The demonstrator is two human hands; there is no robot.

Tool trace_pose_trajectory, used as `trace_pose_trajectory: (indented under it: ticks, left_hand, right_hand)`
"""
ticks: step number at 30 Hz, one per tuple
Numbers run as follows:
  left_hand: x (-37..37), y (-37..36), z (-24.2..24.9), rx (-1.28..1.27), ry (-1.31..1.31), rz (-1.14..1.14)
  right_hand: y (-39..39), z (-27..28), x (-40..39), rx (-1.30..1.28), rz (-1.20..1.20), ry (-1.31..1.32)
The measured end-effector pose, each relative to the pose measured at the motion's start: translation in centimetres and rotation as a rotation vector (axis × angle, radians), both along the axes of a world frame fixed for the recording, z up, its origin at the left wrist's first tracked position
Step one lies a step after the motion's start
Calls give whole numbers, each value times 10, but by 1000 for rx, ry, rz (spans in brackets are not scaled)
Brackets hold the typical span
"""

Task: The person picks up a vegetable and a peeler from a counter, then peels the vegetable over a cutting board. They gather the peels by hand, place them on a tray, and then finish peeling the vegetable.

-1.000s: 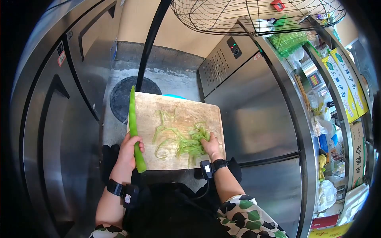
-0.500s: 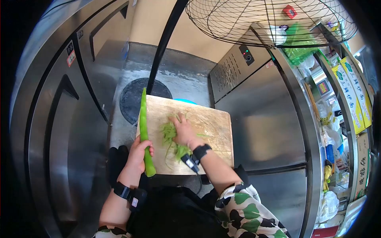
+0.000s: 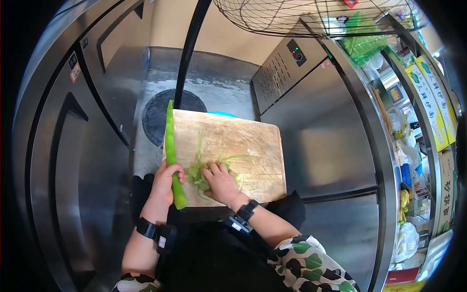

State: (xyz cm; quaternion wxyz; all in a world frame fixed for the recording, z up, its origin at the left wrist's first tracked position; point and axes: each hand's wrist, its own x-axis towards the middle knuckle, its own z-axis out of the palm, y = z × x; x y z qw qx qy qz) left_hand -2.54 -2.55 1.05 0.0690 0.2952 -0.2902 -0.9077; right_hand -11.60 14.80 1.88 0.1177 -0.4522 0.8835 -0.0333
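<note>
My left hand (image 3: 166,181) is wrapped round the lower part of a long, smooth, bright green vegetable stalk (image 3: 170,134), which looks like peeled celtuce. The stalk stands along the left edge of a wooden cutting board (image 3: 258,160), with its thin end pointing away from me. On the board's near half, my right hand (image 3: 222,184) presses curled fingers into a loose heap of thin green peelings (image 3: 197,174). Some strands stick out beyond the fingers; the palm hides part of the heap.
Steel cabinets (image 3: 326,136) flank me on both sides. Behind the board are a round dark cover (image 3: 160,114) on the floor and a black pole (image 3: 187,53). Overhead hangs a wire basket (image 3: 316,19). Shelves on the right hold boxes (image 3: 430,104) and bags.
My right hand has drawn back toward me, and its fingers have curled onto the peelings, which are now bunched nearer. The left hand keeps its hold on the stalk.
</note>
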Motion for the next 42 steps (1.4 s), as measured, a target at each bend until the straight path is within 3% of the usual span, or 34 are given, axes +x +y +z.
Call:
trace_pose_trajectory:
  ticks: [4,8,11,14,15,22,28,32,42]
  left_hand:
    - [3,1,1,-5,-11,18]
    - [6,3,2,-29,-23,29]
    - [5,3,3,-12,-16,28]
    - [3,2,1,-6,-10,25]
    - [2,2,2,-6,-9,27]
    - [2,1,4,35,1,58]
    - [4,-1,10,20,-15,54]
    - [2,-1,10,10,-41,51]
    - [2,1,2,19,-26,86]
  right_hand:
    - [41,-17,-10,-92,-44,65]
    - [70,-30,-53,-247,-345,15]
    - [88,-36,-84,-289,-466,157]
    - [79,-30,-95,-137,-613,-35]
    - [69,-23,-85,7,-598,36]
    - [-9,-10,-55,-10,-20,-83]
    - [-66,-7,-58,79,200,135]
    - [-63,12,-60,220,139,-130]
    - [60,-2,-35,81,-46,-69]
